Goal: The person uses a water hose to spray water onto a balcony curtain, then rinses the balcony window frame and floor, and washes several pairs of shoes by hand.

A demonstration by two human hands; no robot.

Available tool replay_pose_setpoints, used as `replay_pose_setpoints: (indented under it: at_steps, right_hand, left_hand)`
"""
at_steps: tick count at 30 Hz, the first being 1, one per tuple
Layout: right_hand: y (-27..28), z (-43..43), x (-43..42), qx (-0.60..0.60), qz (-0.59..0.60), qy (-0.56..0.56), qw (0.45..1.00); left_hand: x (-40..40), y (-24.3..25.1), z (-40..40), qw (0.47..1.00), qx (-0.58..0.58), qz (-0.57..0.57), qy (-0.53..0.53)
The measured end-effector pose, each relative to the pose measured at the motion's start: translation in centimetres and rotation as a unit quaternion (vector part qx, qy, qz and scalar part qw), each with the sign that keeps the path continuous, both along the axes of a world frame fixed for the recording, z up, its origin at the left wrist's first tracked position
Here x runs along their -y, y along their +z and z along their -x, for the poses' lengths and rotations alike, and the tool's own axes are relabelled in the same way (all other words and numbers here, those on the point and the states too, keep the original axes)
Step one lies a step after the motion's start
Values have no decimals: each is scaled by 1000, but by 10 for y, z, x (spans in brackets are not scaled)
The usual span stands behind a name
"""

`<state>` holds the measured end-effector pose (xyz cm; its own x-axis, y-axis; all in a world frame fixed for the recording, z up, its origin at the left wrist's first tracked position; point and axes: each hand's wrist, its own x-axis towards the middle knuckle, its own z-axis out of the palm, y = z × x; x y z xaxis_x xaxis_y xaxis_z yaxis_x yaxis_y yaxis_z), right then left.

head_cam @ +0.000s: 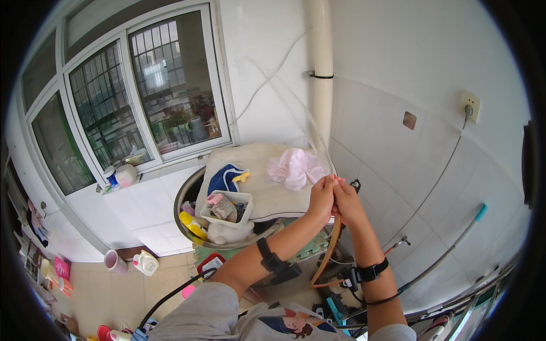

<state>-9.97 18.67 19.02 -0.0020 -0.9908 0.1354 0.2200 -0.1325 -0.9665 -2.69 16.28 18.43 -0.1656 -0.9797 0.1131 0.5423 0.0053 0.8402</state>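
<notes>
My left hand (322,197) and my right hand (347,200) are pressed together at the right corner of a padded cream cover. Both are closed around the upper end of a tan hose (327,253), which hangs below them and bends sharply near the floor. The fingers hide the hose's end. A clear plastic tube (318,136) comes down beside the wall pipe to just behind my fingertips; whether it meets the hose cannot be seen. Left of my hands, a crumpled pale pink cloth or bag (296,168) lies on the cream cover (260,170).
A white bin of small items (246,217), a yellow bottle (193,226) and a navy cloth item (224,177) are at left. Rightward are a wall tap (401,242), a plugged-in cord (443,177) and a leaning pole (463,236). A cream pipe (323,55) rises behind.
</notes>
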Motion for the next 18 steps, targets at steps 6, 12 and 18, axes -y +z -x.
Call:
replay_pose_setpoints:
  at_steps: [6,12,18]
  right_hand:
    - [27,0,5,12,41,-11,999]
    - [21,-6,12,24,11,22,999]
    - [16,-6,17,45,-2,6,999]
  left_hand:
    - [11,25,-3,998,19,51,-31]
    - [21,15,-8,999,22,22,-16]
    - [23,13,-8,998,53,-3,-36]
